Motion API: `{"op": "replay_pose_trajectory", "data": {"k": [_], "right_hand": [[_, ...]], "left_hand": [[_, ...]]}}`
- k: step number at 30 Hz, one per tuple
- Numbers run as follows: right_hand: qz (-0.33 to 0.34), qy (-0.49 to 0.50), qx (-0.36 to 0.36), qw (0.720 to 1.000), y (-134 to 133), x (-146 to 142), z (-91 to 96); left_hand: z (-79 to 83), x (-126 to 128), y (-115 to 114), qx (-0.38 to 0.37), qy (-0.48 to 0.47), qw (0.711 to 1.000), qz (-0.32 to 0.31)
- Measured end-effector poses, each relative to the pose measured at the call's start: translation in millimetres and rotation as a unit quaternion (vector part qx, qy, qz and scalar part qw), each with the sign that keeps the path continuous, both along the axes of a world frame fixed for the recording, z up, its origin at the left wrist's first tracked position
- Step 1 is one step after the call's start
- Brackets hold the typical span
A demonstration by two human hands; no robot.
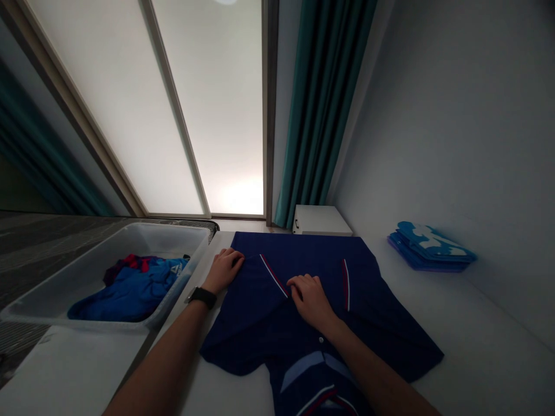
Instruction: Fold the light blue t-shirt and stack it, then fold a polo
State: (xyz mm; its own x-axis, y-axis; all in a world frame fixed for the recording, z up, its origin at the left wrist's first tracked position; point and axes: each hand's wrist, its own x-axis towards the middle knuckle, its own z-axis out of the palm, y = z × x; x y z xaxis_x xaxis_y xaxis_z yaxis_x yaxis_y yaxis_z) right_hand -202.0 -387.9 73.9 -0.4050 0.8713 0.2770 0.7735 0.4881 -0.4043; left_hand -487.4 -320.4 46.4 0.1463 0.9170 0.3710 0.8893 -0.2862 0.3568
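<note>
A navy polo shirt (303,312) lies spread on the white table (225,393), with a side folded inward and red-and-white trim on its edges. My left hand (223,270) rests on the shirt's far left edge, and a black watch (202,297) sits on that wrist. My right hand (310,299) lies on the folded fabric near the middle, its fingertips beside a striped trim line. Neither hand visibly grips the cloth. The collar area, with pale blue panels, shows near the bottom of the view.
A translucent plastic bin (191,248) holding crumpled blue and maroon clothes stands left of the shirt. A folded stack of blue garments (429,248) lies at the right by the wall. A white box (321,221) stands at the far end, near teal curtains.
</note>
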Motion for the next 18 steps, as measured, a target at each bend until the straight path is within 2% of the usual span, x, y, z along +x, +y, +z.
{"op": "replay_pose_trajectory", "data": {"k": [4, 9, 14, 18], "right_hand": [[0.018, -0.009, 0.003, 1.000, -2.9, -2.2, -1.4], [0.049, -0.046, -0.013, 0.998, 4.0, -12.9, 9.3], [0.059, -0.080, -0.028, 0.995, 48.7, -38.0, 20.4], [0.059, -0.097, -0.030, 0.993, 90.3, -66.7, 19.3]], "left_hand": [[-1.9, -1.0, 1.2, 0.004, 0.002, 1.000, 0.002], [-3.2, -2.3, 2.5, 0.003, 0.001, 1.000, 0.003], [0.3, -1.1, -0.3, 0.001, -0.002, 1.000, 0.003], [2.1, -0.3, -2.5, -0.003, -0.004, 1.000, 0.006]]}}
